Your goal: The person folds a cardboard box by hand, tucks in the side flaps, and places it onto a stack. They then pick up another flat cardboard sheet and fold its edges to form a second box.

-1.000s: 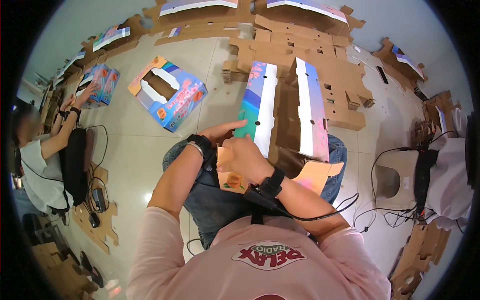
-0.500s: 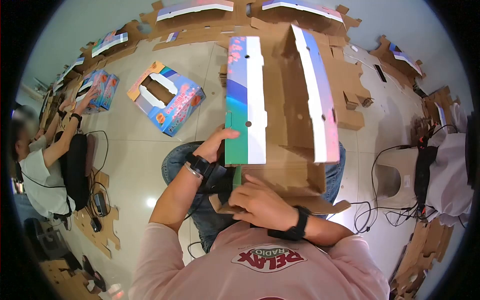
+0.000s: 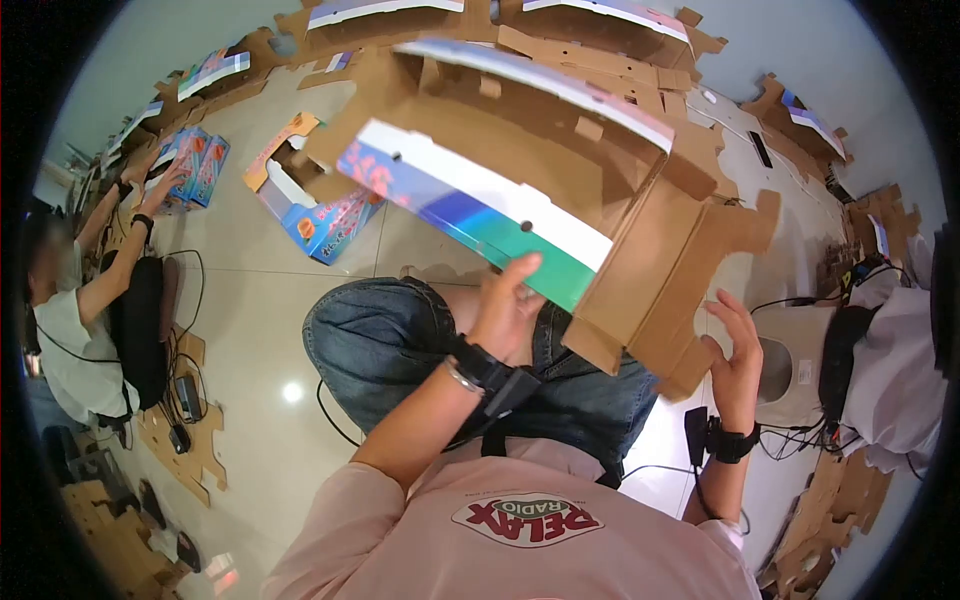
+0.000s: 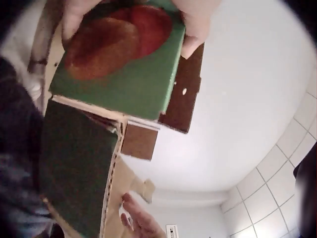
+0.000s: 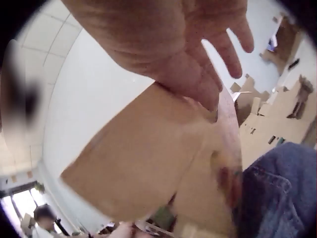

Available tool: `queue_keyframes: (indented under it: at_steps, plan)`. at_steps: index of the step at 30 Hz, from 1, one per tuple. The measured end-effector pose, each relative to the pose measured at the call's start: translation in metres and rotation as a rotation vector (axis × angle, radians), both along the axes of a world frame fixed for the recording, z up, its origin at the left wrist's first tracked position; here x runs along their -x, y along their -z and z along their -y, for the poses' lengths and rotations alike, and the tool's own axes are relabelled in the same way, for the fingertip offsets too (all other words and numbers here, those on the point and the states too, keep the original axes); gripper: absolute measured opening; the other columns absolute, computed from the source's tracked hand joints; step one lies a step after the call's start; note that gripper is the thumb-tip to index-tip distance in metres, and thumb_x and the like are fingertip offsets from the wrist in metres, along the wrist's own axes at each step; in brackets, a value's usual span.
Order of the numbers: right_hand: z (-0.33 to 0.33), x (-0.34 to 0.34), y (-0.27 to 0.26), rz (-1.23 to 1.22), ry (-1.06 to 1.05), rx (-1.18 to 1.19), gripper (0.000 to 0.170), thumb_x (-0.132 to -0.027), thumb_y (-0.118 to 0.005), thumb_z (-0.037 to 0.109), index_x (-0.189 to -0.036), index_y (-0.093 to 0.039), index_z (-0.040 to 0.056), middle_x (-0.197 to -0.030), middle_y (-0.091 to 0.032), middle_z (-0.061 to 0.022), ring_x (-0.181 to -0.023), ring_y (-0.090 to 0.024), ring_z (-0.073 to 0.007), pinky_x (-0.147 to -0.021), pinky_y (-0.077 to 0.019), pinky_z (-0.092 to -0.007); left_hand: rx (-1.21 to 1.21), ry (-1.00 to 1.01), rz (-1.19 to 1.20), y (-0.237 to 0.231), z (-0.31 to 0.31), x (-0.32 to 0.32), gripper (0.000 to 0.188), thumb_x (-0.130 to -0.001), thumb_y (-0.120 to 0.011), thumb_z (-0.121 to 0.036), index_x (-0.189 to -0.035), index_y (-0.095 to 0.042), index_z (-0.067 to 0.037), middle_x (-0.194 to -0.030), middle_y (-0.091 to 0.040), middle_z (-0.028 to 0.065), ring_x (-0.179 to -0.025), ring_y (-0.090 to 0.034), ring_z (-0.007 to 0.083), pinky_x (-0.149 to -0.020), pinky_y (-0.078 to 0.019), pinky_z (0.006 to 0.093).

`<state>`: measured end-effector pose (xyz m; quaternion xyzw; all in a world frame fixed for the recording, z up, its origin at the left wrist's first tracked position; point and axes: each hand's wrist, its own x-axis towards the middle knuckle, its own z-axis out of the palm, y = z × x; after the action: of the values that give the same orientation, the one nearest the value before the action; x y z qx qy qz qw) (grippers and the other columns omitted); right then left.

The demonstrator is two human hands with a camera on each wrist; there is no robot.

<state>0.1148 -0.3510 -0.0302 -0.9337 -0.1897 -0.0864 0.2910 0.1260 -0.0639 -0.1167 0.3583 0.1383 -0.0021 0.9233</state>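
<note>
A partly folded cardboard fruit box (image 3: 480,220) is tilted sideways above my lap, its brown inside facing up. My left hand (image 3: 507,305) grips its green side panel, thumb on the outer face. In the left wrist view, fingers hold the box across a green face (image 4: 124,94) printed with peaches. My right hand (image 3: 735,355) is beside the unfolded end flap (image 3: 690,270), fingers loosely spread. In the right wrist view its thumb lies right at the edge of a brown flap (image 5: 133,153).
A finished peach box (image 3: 330,225) stands on the floor ahead to the left. Flat cardboard sheets (image 3: 600,50) lie along the wall. Another person (image 3: 75,320) handles boxes at the left. A stool (image 3: 790,350) and cables are on the right.
The box has turned from pointing away from me to lying slantwise, its open end now toward the right. My right hand has moved from the near end out to the right.
</note>
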Motion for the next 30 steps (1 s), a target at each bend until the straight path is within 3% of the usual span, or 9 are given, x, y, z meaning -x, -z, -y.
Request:
queue_keyframes:
  at_steps: [3, 6, 8, 12, 13, 16, 19, 23, 30]
  plan:
    - [-0.004, 0.014, 0.019, 0.019, 0.317, -0.650, 0.041, -0.068, -0.061, -0.012, -0.108, -0.059, -0.0008, -0.115, -0.058, -0.0125, -0.116, -0.053, -0.0263, -0.102, -0.0382, -0.0379, 0.104, 0.009, -0.171, 0.031, 0.016, -0.003, 0.043, -0.081, -0.071, -0.034, -0.112, -0.054, -0.011, -0.103, -0.058, 0.0027, -0.098, -0.057, 0.0197, -0.097, -0.0433, 0.0452]
    - [-0.008, 0.050, 0.040, 0.230, 0.349, -0.584, 0.038, -0.066, -0.060, -0.013, -0.102, -0.058, -0.0004, -0.104, -0.057, -0.0103, -0.101, -0.056, -0.0247, -0.096, -0.0414, -0.0346, 0.180, 0.014, -0.297, 0.029, 0.026, -0.007, 0.033, -0.078, -0.074, -0.037, -0.095, -0.056, -0.015, -0.087, -0.054, 0.0002, -0.083, -0.053, 0.0171, -0.095, -0.0428, 0.0449]
    - [-0.025, 0.074, 0.045, 0.124, 0.242, -0.617, 0.038, -0.065, -0.063, -0.011, -0.100, -0.057, 0.0012, -0.095, -0.053, -0.0085, -0.093, -0.054, -0.0223, -0.090, -0.0433, -0.0332, 0.166, 0.019, -0.252, 0.020, 0.032, -0.010, 0.029, -0.078, -0.074, -0.036, -0.089, -0.056, -0.016, -0.085, -0.054, -0.0006, -0.084, -0.053, 0.0156, -0.093, -0.0435, 0.0425]
    - [-0.061, 0.095, 0.059, -0.907, -0.059, -0.889, 0.062, -0.066, -0.070, -0.003, -0.125, -0.052, 0.0036, -0.110, -0.057, -0.0110, -0.110, -0.054, -0.0243, -0.093, -0.0448, -0.0344, 0.241, 0.044, -0.192, 0.005, 0.050, -0.017, 0.025, -0.081, -0.073, -0.032, -0.087, -0.056, -0.015, -0.082, -0.054, -0.0024, -0.082, -0.053, 0.0136, -0.091, -0.0442, 0.0382]
    - [-0.070, 0.091, 0.066, -0.910, -0.064, -0.886, 0.062, -0.066, -0.070, -0.003, -0.125, -0.052, 0.0036, -0.110, -0.057, -0.0110, -0.110, -0.054, -0.0243, -0.093, -0.0448, -0.0344, 0.276, 0.057, -0.168, 0.000, 0.058, -0.019, 0.022, -0.082, -0.072, -0.029, -0.086, -0.056, -0.015, -0.082, -0.054, -0.0030, -0.081, -0.053, 0.0128, -0.090, -0.0445, 0.0365]
    - [-0.086, 0.063, 0.084, -0.899, 0.061, -1.271, 0.083, -0.082, -0.069, 0.016, -0.148, -0.019, 0.0046, -0.135, -0.046, -0.0151, -0.120, -0.050, -0.0274, -0.098, -0.0428, -0.0377, 0.314, 0.066, -0.129, 0.000, 0.080, -0.015, 0.017, -0.084, -0.070, -0.023, -0.089, -0.056, -0.014, -0.087, -0.057, -0.0030, -0.084, -0.053, 0.0115, -0.091, -0.0441, 0.0335]
    - [-0.093, 0.029, 0.073, -0.851, 0.031, -1.455, 0.074, -0.091, -0.056, 0.046, -0.141, -0.030, -0.0021, -0.137, -0.045, -0.0159, -0.124, -0.046, -0.0269, -0.106, -0.0349, -0.0398, 0.296, 0.072, -0.100, -0.005, 0.085, -0.011, 0.024, -0.086, -0.068, -0.023, -0.104, -0.057, -0.012, -0.104, -0.058, -0.0006, -0.100, -0.052, 0.0127, -0.097, -0.0401, 0.0331]
    - [-0.098, 0.009, 0.074, -0.929, 0.100, -1.649, 0.075, -0.089, -0.043, 0.067, -0.125, -0.047, 0.0013, -0.128, -0.051, -0.0125, -0.117, -0.049, -0.0239, -0.102, -0.0370, -0.0353, 0.336, 0.119, -0.059, -0.006, 0.079, -0.013, 0.029, -0.086, -0.068, -0.023, -0.109, -0.056, -0.012, -0.107, -0.057, 0.0008, -0.104, -0.051, 0.0147, -0.098, -0.0383, 0.0342]
    - [-0.091, -0.001, 0.100, -0.978, 0.190, -1.808, 0.065, -0.093, -0.043, 0.060, -0.121, -0.051, 0.0022, -0.123, -0.056, -0.0125, -0.111, -0.054, -0.0241, -0.097, -0.0407, -0.0355, 0.326, 0.127, -0.055, -0.014, 0.074, -0.002, 0.036, -0.088, -0.065, -0.022, -0.119, -0.052, -0.009, -0.116, -0.057, 0.0039, -0.111, -0.051, 0.0167, -0.100, -0.0379, 0.0369]
